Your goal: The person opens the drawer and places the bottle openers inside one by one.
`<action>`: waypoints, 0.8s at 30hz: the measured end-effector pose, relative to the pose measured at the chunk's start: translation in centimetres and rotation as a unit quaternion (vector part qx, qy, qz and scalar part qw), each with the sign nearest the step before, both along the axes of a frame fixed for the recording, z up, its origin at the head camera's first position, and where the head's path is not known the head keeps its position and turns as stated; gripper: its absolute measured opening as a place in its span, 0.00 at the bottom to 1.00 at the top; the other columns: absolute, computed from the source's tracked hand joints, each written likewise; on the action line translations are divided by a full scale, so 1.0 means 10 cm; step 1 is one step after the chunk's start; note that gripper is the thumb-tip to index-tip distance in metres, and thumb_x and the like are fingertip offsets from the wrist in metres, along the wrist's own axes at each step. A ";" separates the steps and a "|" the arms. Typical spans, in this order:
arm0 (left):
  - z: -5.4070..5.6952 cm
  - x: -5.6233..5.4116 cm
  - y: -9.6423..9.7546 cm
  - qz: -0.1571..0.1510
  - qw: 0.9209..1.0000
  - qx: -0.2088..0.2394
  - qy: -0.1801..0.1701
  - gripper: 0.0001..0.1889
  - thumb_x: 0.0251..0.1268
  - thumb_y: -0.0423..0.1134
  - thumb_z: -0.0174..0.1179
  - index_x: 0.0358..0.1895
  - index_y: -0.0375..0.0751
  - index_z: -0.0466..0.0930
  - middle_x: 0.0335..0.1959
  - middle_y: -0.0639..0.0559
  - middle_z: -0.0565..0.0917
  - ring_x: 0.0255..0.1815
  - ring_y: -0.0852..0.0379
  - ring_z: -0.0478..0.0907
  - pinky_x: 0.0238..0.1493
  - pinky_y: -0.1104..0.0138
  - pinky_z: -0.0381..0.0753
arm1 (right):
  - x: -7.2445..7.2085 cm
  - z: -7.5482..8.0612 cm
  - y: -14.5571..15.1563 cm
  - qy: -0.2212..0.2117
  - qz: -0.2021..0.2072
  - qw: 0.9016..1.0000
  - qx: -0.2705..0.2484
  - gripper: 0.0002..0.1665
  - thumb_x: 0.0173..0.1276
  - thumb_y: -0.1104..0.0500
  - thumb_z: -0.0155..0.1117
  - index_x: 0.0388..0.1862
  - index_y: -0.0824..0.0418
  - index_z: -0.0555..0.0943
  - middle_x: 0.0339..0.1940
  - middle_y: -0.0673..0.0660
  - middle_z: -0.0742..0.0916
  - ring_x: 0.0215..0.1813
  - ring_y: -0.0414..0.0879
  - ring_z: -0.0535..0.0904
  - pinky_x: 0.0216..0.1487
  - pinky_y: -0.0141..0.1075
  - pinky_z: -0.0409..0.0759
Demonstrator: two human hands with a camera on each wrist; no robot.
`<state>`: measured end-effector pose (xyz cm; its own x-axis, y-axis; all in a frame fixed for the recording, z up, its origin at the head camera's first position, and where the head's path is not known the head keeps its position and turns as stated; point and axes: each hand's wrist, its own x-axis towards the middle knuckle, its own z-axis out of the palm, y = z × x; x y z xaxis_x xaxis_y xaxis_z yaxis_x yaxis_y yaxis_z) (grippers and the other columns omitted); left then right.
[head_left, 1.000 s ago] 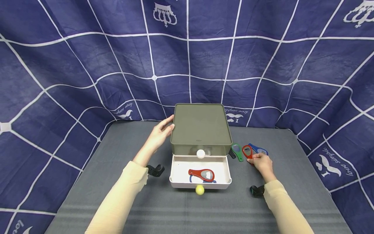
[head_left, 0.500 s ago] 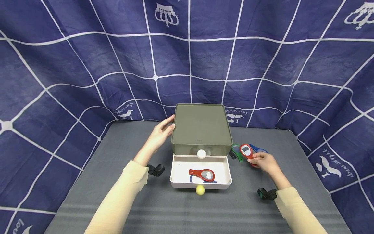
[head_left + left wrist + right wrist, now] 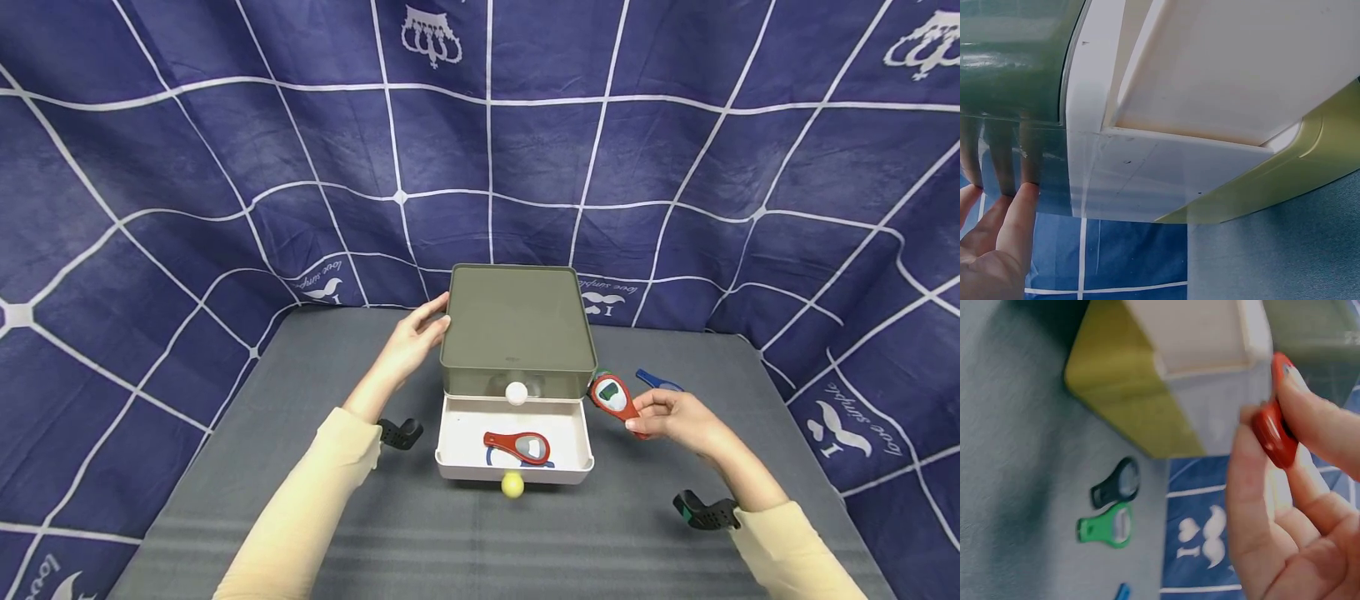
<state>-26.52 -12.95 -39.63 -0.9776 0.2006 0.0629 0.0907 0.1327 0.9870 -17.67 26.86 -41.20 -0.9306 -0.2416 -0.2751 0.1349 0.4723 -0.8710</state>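
In the head view, my left hand [image 3: 405,346] rests its straight fingertips on the left side of an olive-lidded drawer box [image 3: 517,321]. The left wrist view shows those fingers [image 3: 1016,228] against its glossy green wall. My right hand [image 3: 678,421] pinches a red bottle opener [image 3: 627,409] by its handle, clear of the table at the box's right front corner. The box's lower drawer [image 3: 461,433] is pulled out. Inside it, a second red bottle opener [image 3: 504,442] lies across a blue one [image 3: 546,464], which is mostly covered.
On the table, right of the box, lie a green bottle opener [image 3: 1107,526], a black one [image 3: 1117,482] and a blue one [image 3: 660,381]. A yellow knob [image 3: 513,485] sticks out from the open drawer, a white knob [image 3: 516,393] above it. Patterned blue cloth [image 3: 525,150] hangs behind.
My right hand has lifted the red bottle opener off the table beside the blue one and carried it left toward the box. My left hand stays at the box's side.
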 end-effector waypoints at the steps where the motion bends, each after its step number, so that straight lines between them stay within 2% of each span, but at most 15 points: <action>1: 0.00 0.00 0.00 0.000 1.000 -0.001 0.000 0.27 0.78 0.38 0.49 0.76 0.44 0.59 0.77 0.46 0.61 0.73 0.43 0.66 0.72 0.51 0.69 | 0.02 0.03 -0.02 0.000 0.016 1.000 0.002 0.22 0.62 0.62 0.71 0.48 0.76 0.77 0.33 0.51 0.87 0.34 0.37 0.82 0.38 0.32 0.85; 6: 0.00 0.00 0.00 0.001 1.000 0.000 -0.002 0.26 0.78 0.38 0.49 0.76 0.44 0.60 0.77 0.46 0.62 0.73 0.44 0.66 0.72 0.51 0.69 | 0.09 0.17 -0.14 -0.004 0.073 0.997 -0.004 0.19 0.61 0.63 0.71 0.45 0.76 0.78 0.32 0.51 0.87 0.34 0.37 0.82 0.37 0.32 0.84; 13: 0.00 0.00 0.00 -0.002 1.000 0.000 0.000 0.27 0.78 0.38 0.49 0.76 0.43 0.59 0.77 0.44 0.61 0.74 0.43 0.65 0.72 0.51 0.68 | 0.13 0.27 -0.38 0.018 0.111 0.994 -0.012 0.19 0.59 0.64 0.73 0.45 0.75 0.79 0.32 0.55 0.87 0.31 0.36 0.81 0.33 0.30 0.82; 24: 0.00 0.00 0.01 0.000 1.000 -0.003 0.000 0.27 0.78 0.38 0.49 0.76 0.44 0.59 0.77 0.45 0.61 0.73 0.43 0.66 0.72 0.51 0.69 | 0.10 0.21 -0.77 0.032 0.108 0.994 0.001 0.17 0.57 0.67 0.74 0.43 0.73 0.81 0.30 0.55 0.87 0.29 0.38 0.80 0.31 0.31 0.82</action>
